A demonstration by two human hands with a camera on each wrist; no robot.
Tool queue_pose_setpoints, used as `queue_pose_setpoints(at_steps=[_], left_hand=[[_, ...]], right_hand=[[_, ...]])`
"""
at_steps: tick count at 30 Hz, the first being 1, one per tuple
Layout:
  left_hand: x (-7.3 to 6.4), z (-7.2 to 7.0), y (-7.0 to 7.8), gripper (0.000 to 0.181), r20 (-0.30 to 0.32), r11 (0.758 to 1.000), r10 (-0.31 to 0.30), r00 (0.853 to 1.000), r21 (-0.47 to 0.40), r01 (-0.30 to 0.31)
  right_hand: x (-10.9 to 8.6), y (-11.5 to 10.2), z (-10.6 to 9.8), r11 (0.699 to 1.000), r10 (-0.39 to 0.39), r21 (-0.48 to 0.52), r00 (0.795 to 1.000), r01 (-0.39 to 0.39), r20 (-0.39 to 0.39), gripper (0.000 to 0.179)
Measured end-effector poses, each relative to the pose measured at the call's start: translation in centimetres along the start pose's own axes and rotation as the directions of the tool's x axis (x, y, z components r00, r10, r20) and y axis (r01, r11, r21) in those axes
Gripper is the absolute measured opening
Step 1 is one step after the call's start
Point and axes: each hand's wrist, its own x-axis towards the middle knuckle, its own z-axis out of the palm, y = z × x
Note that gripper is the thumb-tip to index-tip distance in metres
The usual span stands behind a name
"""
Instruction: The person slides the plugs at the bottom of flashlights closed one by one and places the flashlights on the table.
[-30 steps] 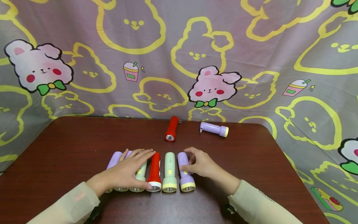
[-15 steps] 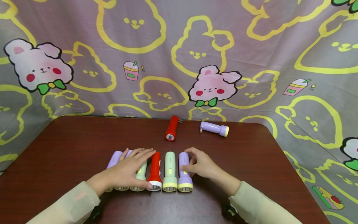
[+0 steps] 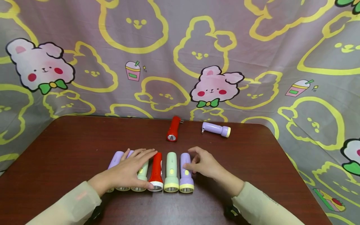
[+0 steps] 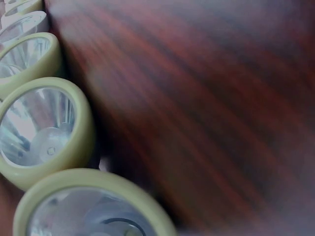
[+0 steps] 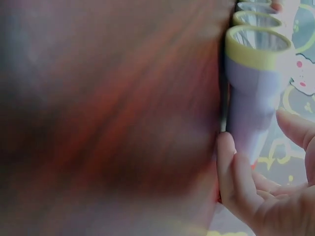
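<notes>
Several flashlights lie side by side in a row, lens ends toward me. My left hand [image 3: 129, 170] rests flat over the left part, fingers extended across purple flashlights [image 3: 114, 160] and a pale green flashlight [image 3: 143, 173], its thumb at the white rim of a red flashlight [image 3: 156, 167]. To the right lies another green flashlight [image 3: 171, 162]. At the row's right end is a purple flashlight [image 3: 186, 179], with my right hand [image 3: 206, 164] beside it. In the right wrist view the thumb [image 5: 295, 128] stands apart from the purple body, and the loosely bent fingers [image 5: 243, 184] are at its side.
Toward the back of the brown table [image 3: 78, 137] lie a red flashlight [image 3: 172, 128] and a purple flashlight [image 3: 215, 129], each with plug prongs folded out. A patterned cloth [image 3: 157, 62] hangs behind the table edge.
The purple flashlight at the right end has swung from slanted to nearly parallel with its green neighbour. My right thumb has lifted away from it. The left hand has stayed in place.
</notes>
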Motion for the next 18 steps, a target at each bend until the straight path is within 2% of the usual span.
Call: queue_pose_setpoints(at_steps=[6,11,18], left_hand=[[0.0,-0.1,0.0,0.115,0.0,1.0,0.0,1.0,-0.007,0.0],[0.0,-0.2,0.1,0.116,0.008,1.0,0.0,1.0,-0.01,0.0],[-0.1,-0.1,0.0,0.115,0.009,1.0,0.003,1.0,-0.023,-0.003]], right_hand=[[0.8,0.0,-1.2,0.999,-0.027,-0.045,0.998,0.024,-0.056,0.053],[1.9,0.1,-2.0,0.998,-0.005,-0.061,0.995,0.0,-0.098,0.05],[3.9,0.4,-2.9,1.0,-0.011,-0.026,0.992,0.008,-0.124,0.048]])
